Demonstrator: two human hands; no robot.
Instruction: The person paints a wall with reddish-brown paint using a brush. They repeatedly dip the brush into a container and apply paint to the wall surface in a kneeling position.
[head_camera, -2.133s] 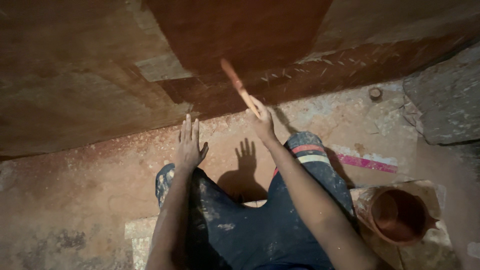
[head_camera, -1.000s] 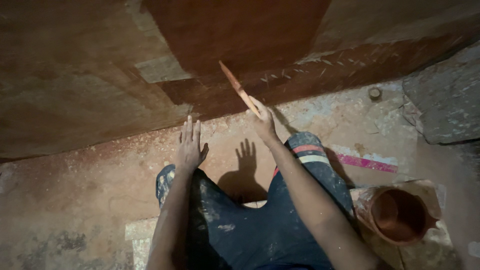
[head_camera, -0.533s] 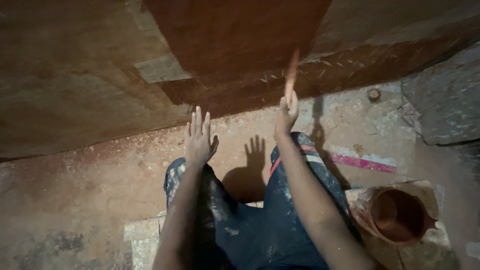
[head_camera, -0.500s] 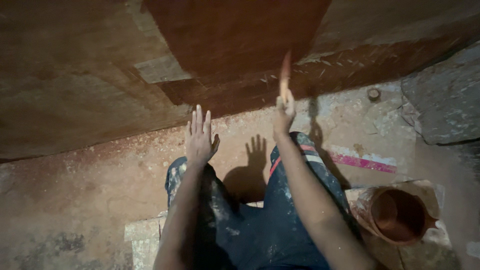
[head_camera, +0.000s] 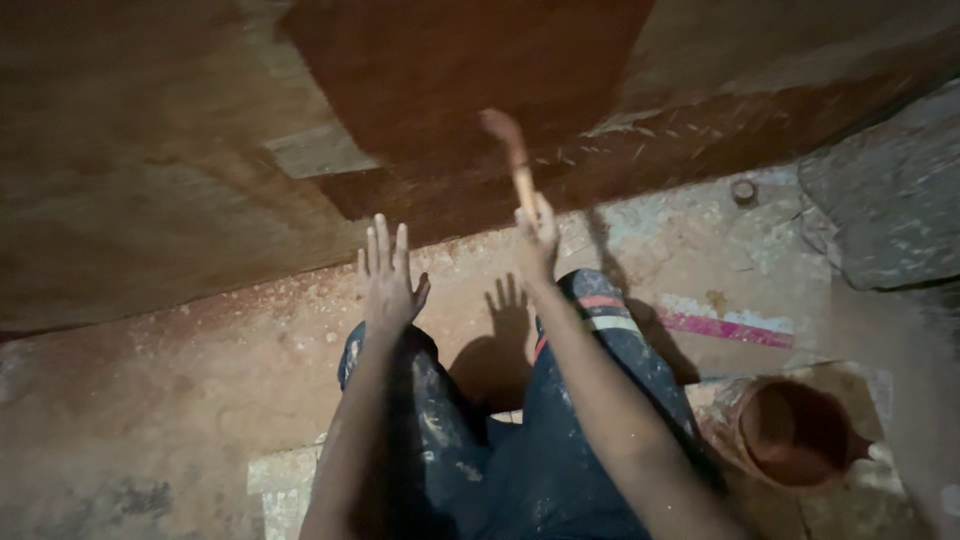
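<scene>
The right hand (head_camera: 538, 235) is closed around the handle of a paintbrush (head_camera: 510, 160), held up against the dark reddish wet patch (head_camera: 470, 70) on the wall. Left of the brush, the left hand (head_camera: 388, 280) is spread flat and holds nothing. A reddish bucket (head_camera: 795, 432) sits well to the brush's lower right.

The right hand (head_camera: 538, 232) grips a thin brush (head_camera: 510, 160) by its handle, tip raised against the dark red-brown wall panel (head_camera: 450, 70). The left hand (head_camera: 388, 280) is spread flat, fingers (head_camera: 385, 245) extended, left of the brush and below the panel. A round reddish pot (head_camera: 795, 432) stands on the dusty floor (head_camera: 180, 370), well right of and below the brush.
</scene>
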